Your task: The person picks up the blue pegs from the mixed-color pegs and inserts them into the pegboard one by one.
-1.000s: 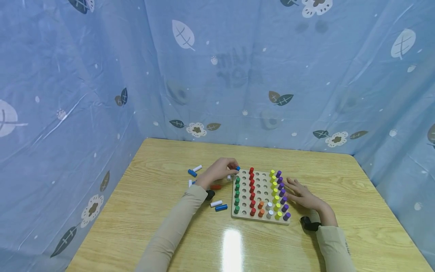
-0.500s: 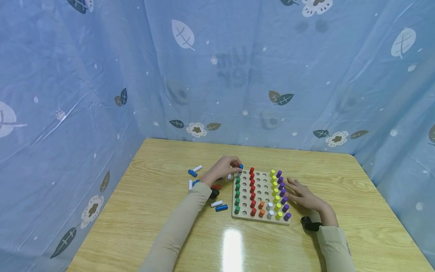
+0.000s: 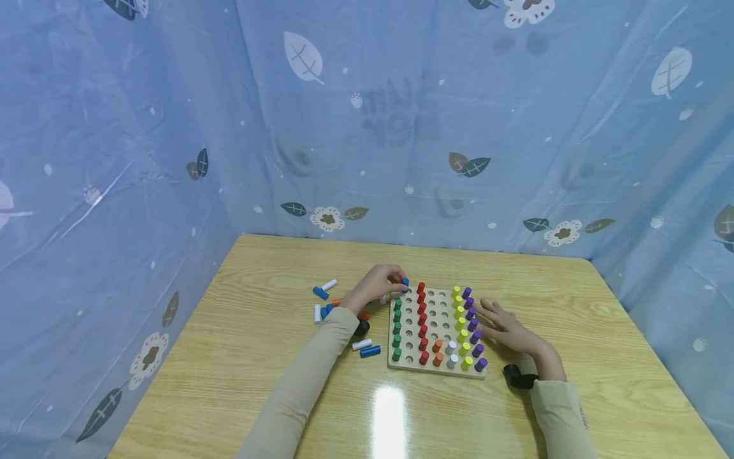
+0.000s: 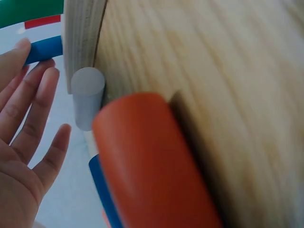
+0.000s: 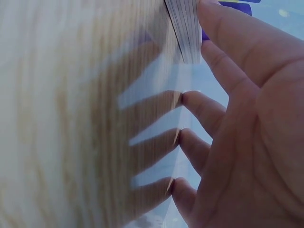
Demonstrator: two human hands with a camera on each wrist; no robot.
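Observation:
At the far end of the pegboard [image 3: 427, 371], my left hand [image 3: 374, 286] pinches a blue peg [image 3: 405, 281] upright in the second column. In the left wrist view the blue peg [image 4: 46, 50] meets the board's surface, its lower end possibly in a hole. My right hand [image 3: 507, 328] lies along the board's right side with fingers spread. In the right wrist view several fingertips of this hand [image 5: 251, 118] touch the table, and others are at the board's edge. Green pegs [image 3: 397, 329], red pegs [image 3: 422, 319], yellow pegs [image 3: 461, 321] and purple pegs [image 3: 473, 324] stand in columns.
Loose pegs lie left of the board: a white peg [image 3: 362, 345], a blue peg [image 3: 370, 351], and others partly behind the left wrist. Orange pegs [image 3: 438, 359] and silvery-white pegs [image 3: 452, 361] stand at the near end. A blue patterned curtain [image 3: 367, 127] encloses the table.
My left hand has shifted slightly right, bringing the blue peg from the board's far left corner to the second column. My right hand has stayed beside the board.

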